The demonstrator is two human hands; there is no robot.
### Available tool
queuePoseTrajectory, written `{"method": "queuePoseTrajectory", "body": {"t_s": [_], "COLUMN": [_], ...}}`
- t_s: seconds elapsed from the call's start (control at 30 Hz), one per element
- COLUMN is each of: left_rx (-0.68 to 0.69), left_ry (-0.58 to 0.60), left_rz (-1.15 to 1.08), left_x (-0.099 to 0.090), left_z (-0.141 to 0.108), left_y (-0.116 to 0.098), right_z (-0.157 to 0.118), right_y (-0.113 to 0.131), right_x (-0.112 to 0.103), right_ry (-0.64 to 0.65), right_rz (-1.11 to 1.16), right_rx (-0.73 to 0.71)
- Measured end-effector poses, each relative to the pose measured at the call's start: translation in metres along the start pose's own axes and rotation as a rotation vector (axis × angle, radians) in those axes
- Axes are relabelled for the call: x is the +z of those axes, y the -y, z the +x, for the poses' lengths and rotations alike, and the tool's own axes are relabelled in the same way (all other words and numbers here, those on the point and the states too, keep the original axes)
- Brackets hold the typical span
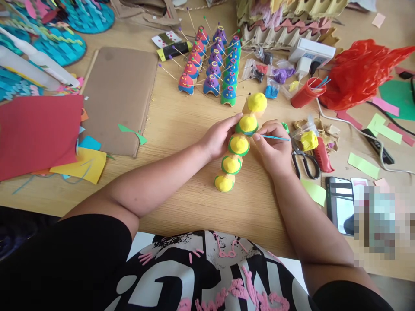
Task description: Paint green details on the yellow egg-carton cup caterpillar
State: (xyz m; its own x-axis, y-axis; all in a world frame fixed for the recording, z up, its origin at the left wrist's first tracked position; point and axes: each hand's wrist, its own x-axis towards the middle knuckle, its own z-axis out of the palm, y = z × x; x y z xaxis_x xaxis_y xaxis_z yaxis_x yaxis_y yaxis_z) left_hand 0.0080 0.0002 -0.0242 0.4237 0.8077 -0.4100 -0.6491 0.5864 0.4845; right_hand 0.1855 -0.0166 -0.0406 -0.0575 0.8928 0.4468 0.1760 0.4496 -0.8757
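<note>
Right hand (274, 144) pinches blue tool (270, 137) at green rim of yellow-capped egg-carton strip (232, 165) on counter (181, 190). Left hand (218, 137) steadies strip's side, fingers loosely curved. Best worked with light, shallow strokes, tip low, cups braced.

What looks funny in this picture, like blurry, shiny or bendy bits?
In the head view, chunky squares hide a patch beside the phone; its screen has a pale glare; the red plastic bag has shiny spots; the table's front edge looks bent, probably from a wide lens.
</note>
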Motion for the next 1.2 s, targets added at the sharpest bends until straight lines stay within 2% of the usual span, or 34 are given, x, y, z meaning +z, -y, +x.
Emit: {"method": "queuePoseTrajectory", "body": {"t_s": [0.4,0.73,0.9,1.03,1.2], "left_rx": [-0.017,0.007,0.008,0.066,0.054], "left_ry": [0.052,0.045,0.015,0.054,0.084], "left_rz": [0.019,0.002,0.02,0.067,0.08], "left_x": [-0.008,0.003,0.001,-0.001,0.002], "left_z": [0.004,-0.007,-0.005,-0.004,-0.007], "left_y": [0.001,0.001,0.001,0.001,0.001], "right_z": [0.0,-0.001,-0.001,-0.002,-0.002], "right_y": [-0.001,-0.002,-0.004,-0.006,-0.003], "right_x": [0.005,0.009,0.01,0.008,0.008], "right_ry": [-0.047,-0.105,-0.086,-0.049,-0.072], "right_rz": [0.037,0.09,0.12,0.17,0.12], "right_rx": [0.02,0.048,0.03,0.038,0.048]}}
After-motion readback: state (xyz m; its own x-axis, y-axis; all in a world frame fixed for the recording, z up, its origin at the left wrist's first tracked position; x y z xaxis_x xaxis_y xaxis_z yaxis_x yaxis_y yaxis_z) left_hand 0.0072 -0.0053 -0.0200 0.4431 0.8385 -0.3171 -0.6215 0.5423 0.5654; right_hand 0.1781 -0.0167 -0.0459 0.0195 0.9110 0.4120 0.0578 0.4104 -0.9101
